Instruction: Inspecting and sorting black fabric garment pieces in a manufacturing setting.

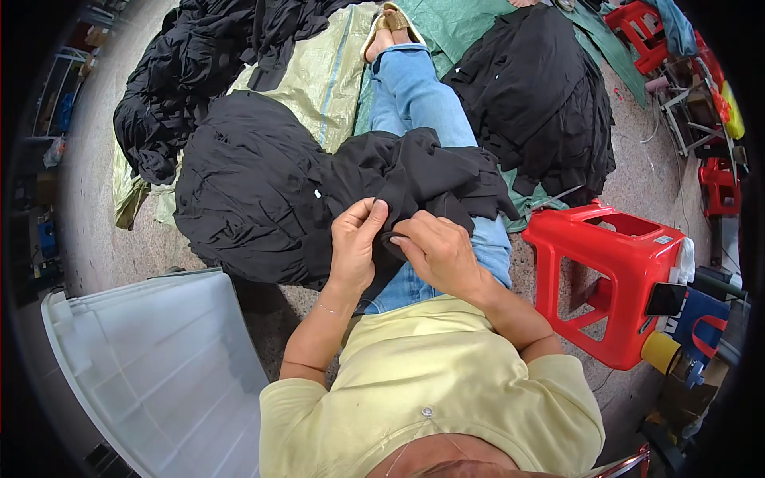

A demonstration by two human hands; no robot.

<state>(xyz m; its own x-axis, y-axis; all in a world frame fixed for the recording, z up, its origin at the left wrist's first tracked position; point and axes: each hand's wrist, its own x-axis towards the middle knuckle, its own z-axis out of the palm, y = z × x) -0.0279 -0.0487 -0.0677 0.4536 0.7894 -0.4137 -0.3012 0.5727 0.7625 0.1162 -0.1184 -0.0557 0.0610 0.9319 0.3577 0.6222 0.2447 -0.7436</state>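
Observation:
A black cloth garment (pixel 430 171) lies bunched across my lap, over my blue jeans. Both hands pinch its near edge, close to each other. My left hand (pixel 356 239) grips the fabric between thumb and fingers, thumb uppermost. Just to the right, my right hand (pixel 437 247) has its fingers curled on a fold of the same cloth. What lies under the curled fingers is hidden. Against the garment's left side rests a large heap of black garments (pixel 247 183), with a small white tag showing near my left hand.
More black garments lie in a far-left pile (pixel 191 64) and a far-right pile (pixel 534 88), on woven sacks (pixel 331 72) and green sheeting (pixel 434 28). A white plastic bin (pixel 171 366) stands near left. At right is a red stool (pixel 590 334) on its side, a phone (pixel 665 299) against it.

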